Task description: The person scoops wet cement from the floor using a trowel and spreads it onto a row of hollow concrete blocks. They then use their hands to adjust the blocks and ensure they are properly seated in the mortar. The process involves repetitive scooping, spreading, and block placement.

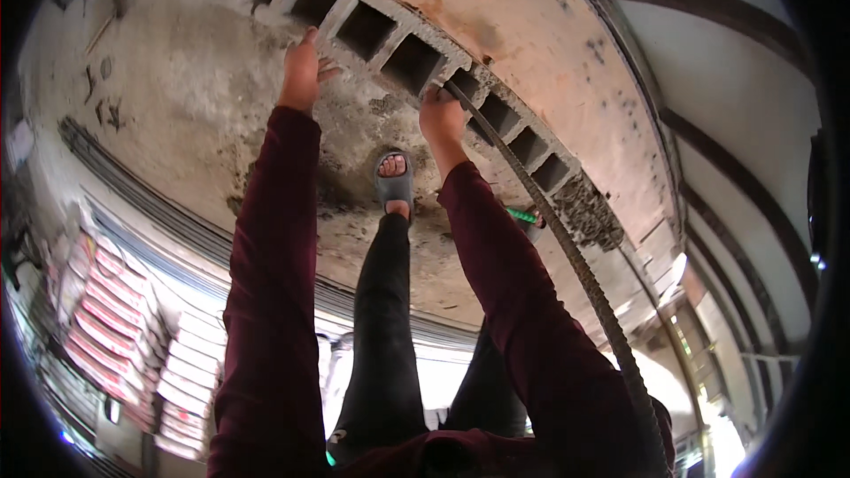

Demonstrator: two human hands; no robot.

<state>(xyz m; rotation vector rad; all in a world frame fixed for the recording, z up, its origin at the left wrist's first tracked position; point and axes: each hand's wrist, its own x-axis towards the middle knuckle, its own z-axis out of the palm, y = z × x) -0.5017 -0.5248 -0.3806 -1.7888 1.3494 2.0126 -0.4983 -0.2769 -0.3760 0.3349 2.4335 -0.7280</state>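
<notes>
A row of grey hollow concrete blocks [381, 60] runs diagonally in front of me, the dark square openings facing up. My left hand [304, 73] is beside one block's near edge, its thumb raised and its fingers apart, with nothing held. Further right, my right hand [442, 119] is closed around the far end of a ribbed steel bar [567, 248], right at the block edge. The bar curves back over my right forearm toward the lower right. Part of my right hand's grip is hidden behind the bar and the hand itself.
Stained concrete floor [177, 71] lies around my feet in grey sandals [392, 179]. Long thin metal bars [168, 181] lie bundled behind me at the left, near stacked striped sacks [111, 310]. Beyond the blocks is an orange-brown stained surface [522, 9]. Broken rubble [589, 212] sits at the row's right end.
</notes>
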